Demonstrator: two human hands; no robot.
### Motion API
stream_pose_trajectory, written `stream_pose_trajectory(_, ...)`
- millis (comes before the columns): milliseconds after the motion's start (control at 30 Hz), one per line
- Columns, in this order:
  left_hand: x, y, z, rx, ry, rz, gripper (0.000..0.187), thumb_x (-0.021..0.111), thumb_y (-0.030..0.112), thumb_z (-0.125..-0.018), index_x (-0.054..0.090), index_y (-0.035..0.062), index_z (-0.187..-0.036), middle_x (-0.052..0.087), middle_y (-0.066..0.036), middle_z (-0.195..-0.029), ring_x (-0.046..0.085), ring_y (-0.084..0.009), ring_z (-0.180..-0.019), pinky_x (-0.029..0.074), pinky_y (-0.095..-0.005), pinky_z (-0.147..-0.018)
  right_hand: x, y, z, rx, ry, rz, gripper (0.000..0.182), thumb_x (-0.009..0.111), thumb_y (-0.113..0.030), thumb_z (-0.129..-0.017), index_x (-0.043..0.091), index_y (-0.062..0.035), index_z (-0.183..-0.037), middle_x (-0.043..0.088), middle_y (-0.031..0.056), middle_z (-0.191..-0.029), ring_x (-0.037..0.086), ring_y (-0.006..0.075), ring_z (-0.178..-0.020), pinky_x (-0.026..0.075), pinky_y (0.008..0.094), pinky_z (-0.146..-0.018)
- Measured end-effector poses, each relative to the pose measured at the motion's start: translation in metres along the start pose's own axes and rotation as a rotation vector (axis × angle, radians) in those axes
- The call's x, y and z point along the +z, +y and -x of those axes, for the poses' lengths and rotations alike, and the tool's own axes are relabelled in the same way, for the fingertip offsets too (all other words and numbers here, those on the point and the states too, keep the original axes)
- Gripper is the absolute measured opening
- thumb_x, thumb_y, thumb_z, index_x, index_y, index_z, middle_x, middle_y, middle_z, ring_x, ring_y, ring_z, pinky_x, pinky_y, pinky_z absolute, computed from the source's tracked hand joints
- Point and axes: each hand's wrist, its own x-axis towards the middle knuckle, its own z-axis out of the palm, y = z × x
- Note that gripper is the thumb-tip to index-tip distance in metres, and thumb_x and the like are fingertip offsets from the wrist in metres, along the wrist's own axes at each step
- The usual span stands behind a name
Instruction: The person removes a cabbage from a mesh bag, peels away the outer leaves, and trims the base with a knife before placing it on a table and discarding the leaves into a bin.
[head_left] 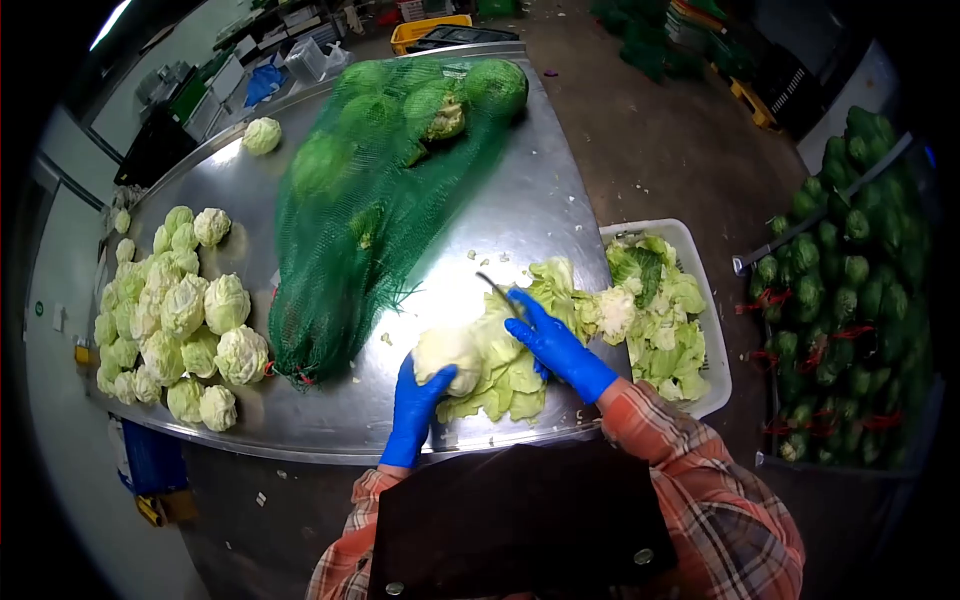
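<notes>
My left hand (412, 405), in a blue glove, is closed around the side of a pale, stripped cabbage (447, 358) on the metal table. In my right hand (550, 340), also gloved, is a knife (494, 286) with its thin dark blade pointing up and left, away from the cabbage. Loose cabbage leaves (515, 388) lie between the two hands and pile toward the right edge of the table. The fingers of my right hand wrap round the handle, which is mostly hidden.
A green net bag (400, 205) with several cabbages lies across the steel table (530, 190). Many pale cabbages (185, 305) are heaped at left. Against the right edge stands a white crate (715, 350) of leaves. Farther right, netted green produce (850, 300) fills a rack.
</notes>
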Motion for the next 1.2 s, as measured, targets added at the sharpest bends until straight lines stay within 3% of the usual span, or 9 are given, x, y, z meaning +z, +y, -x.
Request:
stream_pose_trajectory(133, 0.032, 0.016, 0.005, 0.357, 0.130, -0.582, 0.098, 0.089, 0.037, -0.057, 0.040, -0.0070, -0.130, 0.058, -0.022, -0.116, 0.059, -0.0318, -0.106, 0.049, -0.0401, -0.090, 0.002, -0.025, 0.012, -0.309, 0.035, 0.508, 0.077, 0.063, -0.035, -0.087, 0.020, -0.0224, -0.149, 0.055, 0.0191, -0.127, 0.063, 0.0326, -0.097, 0.050, 0.0371, -0.085)
stream_pose_trajectory(333, 0.041, 0.025, 0.008, 0.465, 0.026, -0.657, 0.105, 0.090, 0.031, -0.056, 0.035, -0.0061, -0.136, 0.052, -0.025, -0.122, 0.057, -0.0316, -0.110, 0.049, -0.0394, -0.090, 0.025, 0.000, -0.011, -0.448, -0.135, 0.341, 0.057, 0.063, -0.037, -0.087, 0.045, -0.0198, -0.138, 0.059, 0.0201, -0.121, 0.061, 0.0332, -0.106, 0.048, 0.0380, -0.089)
stream_pose_trajectory(367, 0.036, 0.016, 0.004, 0.515, 0.002, -0.625, 0.105, 0.091, 0.029, -0.054, 0.036, -0.0053, -0.136, 0.054, -0.023, -0.121, 0.056, -0.0323, -0.110, 0.048, -0.0407, -0.092, 0.020, 0.000, -0.011, -0.356, -0.137, 0.272, 0.041, 0.062, -0.037, -0.088, 0.060, -0.0151, -0.123, 0.065, 0.0177, -0.110, 0.064, 0.0317, -0.097, 0.049, 0.0366, -0.085)
stream_pose_trajectory(500, 0.023, 0.019, 0.002, 0.579, -0.147, -0.654, 0.105, 0.090, 0.030, -0.054, 0.036, -0.0020, -0.138, 0.053, -0.021, -0.124, 0.052, -0.0341, -0.116, 0.043, -0.0417, -0.097, 0.014, 0.022, -0.027, -0.243, 0.031, 0.123, 0.028, 0.059, -0.031, -0.092, 0.064, -0.0088, -0.108, 0.064, 0.0071, -0.078, 0.056, 0.0150, -0.052, 0.048, 0.0284, -0.049)
stream_pose_trajectory(600, -0.005, 0.011, -0.006, 0.605, -0.315, -0.488, 0.101, 0.089, 0.033, -0.056, 0.038, -0.0002, -0.137, 0.051, -0.019, -0.129, 0.049, -0.0348, -0.121, 0.038, -0.0428, -0.103, -0.005, 0.018, -0.018, 0.119, 0.019, -0.091, 0.028, 0.059, -0.030, -0.091, 0.062, -0.0057, -0.104, 0.059, 0.0044, -0.073, 0.053, 0.0103, -0.049, 0.045, 0.0229, -0.044)
stream_pose_trajectory(800, 0.009, 0.022, 0.019, 0.472, 0.148, -0.815, 0.110, 0.089, 0.034, -0.056, 0.029, 0.0003, -0.141, 0.036, -0.026, -0.139, 0.039, -0.0370, -0.129, 0.039, -0.0430, -0.102, 0.013, 0.048, -0.017, -0.049, 0.143, 0.096, 0.036, 0.061, -0.033, -0.089, 0.060, -0.0048, -0.111, 0.062, 0.0090, -0.078, 0.059, 0.0174, -0.057, 0.049, 0.0283, -0.051)
stream_pose_trajectory(967, -0.032, -0.029, 0.013, 0.189, 0.096, -0.008, 0.092, 0.084, 0.011, -0.067, 0.027, 0.0039, -0.139, 0.046, -0.014, -0.127, 0.046, -0.0252, -0.120, 0.041, -0.0358, -0.101, 0.012, 0.039, -0.006, -0.316, 0.364, 0.336, 0.048, 0.067, -0.033, -0.085, 0.054, -0.0064, -0.123, 0.062, 0.0155, -0.114, 0.062, 0.0238, -0.096, 0.049, 0.0340, -0.082)
stream_pose_trajectory(1133, -0.026, -0.019, 0.024, 0.287, 0.060, -0.320, 0.104, 0.083, 0.011, -0.067, 0.017, 0.0075, -0.147, 0.038, -0.014, -0.137, 0.042, -0.0260, -0.126, 0.039, -0.0366, -0.105, 0.062, 0.005, -0.006, -0.498, 0.018, 0.156, 0.064, 0.069, -0.036, -0.082, 0.045, -0.0141, -0.138, 0.060, 0.0170, -0.120, 0.063, 0.0267, -0.098, 0.050, 0.0364, -0.084)
stream_pose_trajectory(1200, -0.023, -0.012, 0.028, 0.211, 0.007, -0.130, 0.107, 0.086, 0.015, -0.064, 0.018, 0.0054, -0.146, 0.035, -0.015, -0.140, 0.042, -0.0264, -0.126, 0.038, -0.0377, -0.106, 0.074, -0.004, -0.004, -0.202, -0.155, 0.324, 0.060, 0.070, -0.035, -0.081, 0.051, -0.0124, -0.133, 0.063, 0.0154, -0.115, 0.061, 0.0204, -0.100, 0.049, 0.0311, -0.083)
